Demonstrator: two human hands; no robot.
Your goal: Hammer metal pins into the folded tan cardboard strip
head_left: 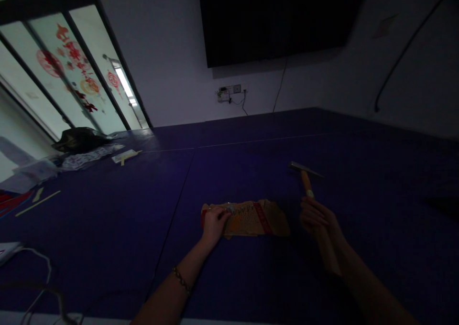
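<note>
A flattened piece of brown cardboard (247,220) with red bands lies on the dark blue tabletop (229,277). Near its left end, my left hand (214,224) rests on it with the fingers pinched; what they hold, if anything, is too small and dim to name. Dark marks or small bits run in a row to the right of those fingertips. Away from the cardboard, on its right, my right hand (317,215) is wrapped round the wooden handle of a hammer (306,181). The hammer's narrow metal head points up and away from me, raised above the surface.
Far left lie a black bag (81,139), crumpled plastic wrapping (89,157) and a small white packet (125,156). Yellow strips (38,203) lie nearer. White cables (46,263) run along the front left. A wall with sockets (231,91) and a dark screen (279,19) stands behind.
</note>
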